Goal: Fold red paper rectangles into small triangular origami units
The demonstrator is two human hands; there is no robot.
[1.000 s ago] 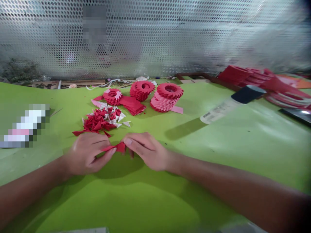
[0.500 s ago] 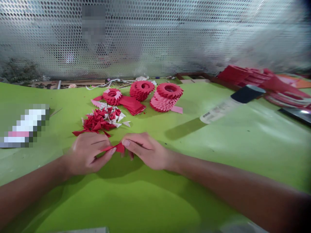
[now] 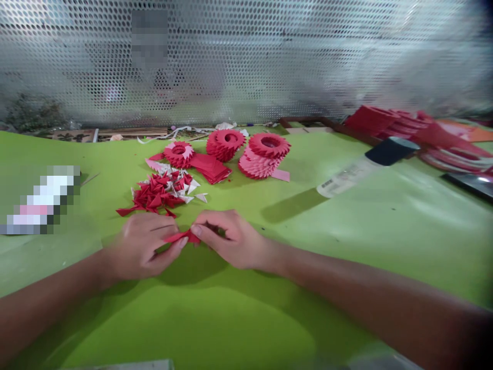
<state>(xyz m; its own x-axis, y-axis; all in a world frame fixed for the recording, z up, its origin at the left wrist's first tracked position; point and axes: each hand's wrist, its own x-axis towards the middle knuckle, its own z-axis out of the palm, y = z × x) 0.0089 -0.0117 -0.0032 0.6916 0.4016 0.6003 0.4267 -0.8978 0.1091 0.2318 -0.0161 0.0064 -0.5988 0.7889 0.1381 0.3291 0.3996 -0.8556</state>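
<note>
A small folded red paper piece is pinched between both my hands just above the green table. My left hand grips its left end with fingers curled. My right hand pinches its right end with thumb and forefinger. Just beyond my hands lies a loose pile of red and white folded paper triangles.
Behind the pile stand three red and pink rings of joined paper pieces, beside a stack of red paper sheets. A clear bottle with a dark cap lies at the right. More red paper sits far right. A perforated metal screen closes the back.
My right hand's fingers have curled tighter over the red piece and shifted slightly left. The left hand has barely moved.
</note>
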